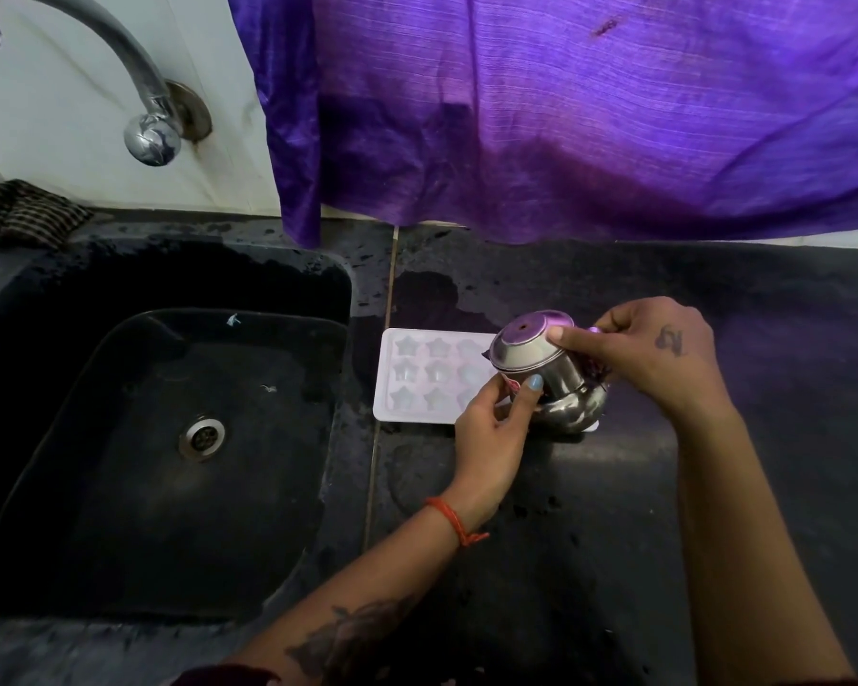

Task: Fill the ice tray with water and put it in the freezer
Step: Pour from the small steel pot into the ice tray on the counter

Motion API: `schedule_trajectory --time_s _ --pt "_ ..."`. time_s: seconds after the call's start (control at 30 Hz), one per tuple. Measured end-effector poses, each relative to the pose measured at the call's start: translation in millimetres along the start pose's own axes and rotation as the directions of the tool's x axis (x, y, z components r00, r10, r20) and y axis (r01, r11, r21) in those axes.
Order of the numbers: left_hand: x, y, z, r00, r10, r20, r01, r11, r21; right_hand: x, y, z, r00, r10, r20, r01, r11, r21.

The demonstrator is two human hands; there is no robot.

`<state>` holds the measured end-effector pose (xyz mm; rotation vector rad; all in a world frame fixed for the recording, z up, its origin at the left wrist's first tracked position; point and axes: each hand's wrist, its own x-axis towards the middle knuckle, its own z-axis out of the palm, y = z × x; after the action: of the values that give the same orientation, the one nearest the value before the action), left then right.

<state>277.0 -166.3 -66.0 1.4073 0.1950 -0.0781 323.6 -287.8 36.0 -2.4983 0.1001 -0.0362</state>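
A white ice tray [417, 378] with star-shaped cells lies flat on the dark counter just right of the sink. Over its right end a small steel pot [536, 368] is tipped steeply, base up and mouth down toward the tray. My left hand [491, 428] grips the pot's lower side from the front, thumb on the metal. My right hand [650, 354] holds the pot from the right, thumb pressed on its base. The tray's right cells are hidden behind the pot. Whether water is pouring cannot be seen.
A black sink [169, 438] with a steel drain [201, 436] fills the left. A chrome tap [135, 91] curves out of the white wall above it. A striped cloth [21, 215] lies at the sink's back left. Purple fabric [565, 116] hangs over the counter's back edge.
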Motion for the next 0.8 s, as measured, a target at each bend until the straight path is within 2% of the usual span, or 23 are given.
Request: schedule_trajectory --time_s 0.23,0.8 --pt "0.3 -2.2 0.0 1.0 -0.008 -0.01 0.008 1.0 -0.006 2.7 -3.0 -0.8 1.0 0.012 -0.002 -0.012 0.997 -0.072" --pt "-3.4 4.0 0.8 0.999 -0.055 0.0 0.055 0.998 -0.041 3.4 -1.3 -0.9 1.0 0.012 0.007 -0.011 0.997 -0.081"
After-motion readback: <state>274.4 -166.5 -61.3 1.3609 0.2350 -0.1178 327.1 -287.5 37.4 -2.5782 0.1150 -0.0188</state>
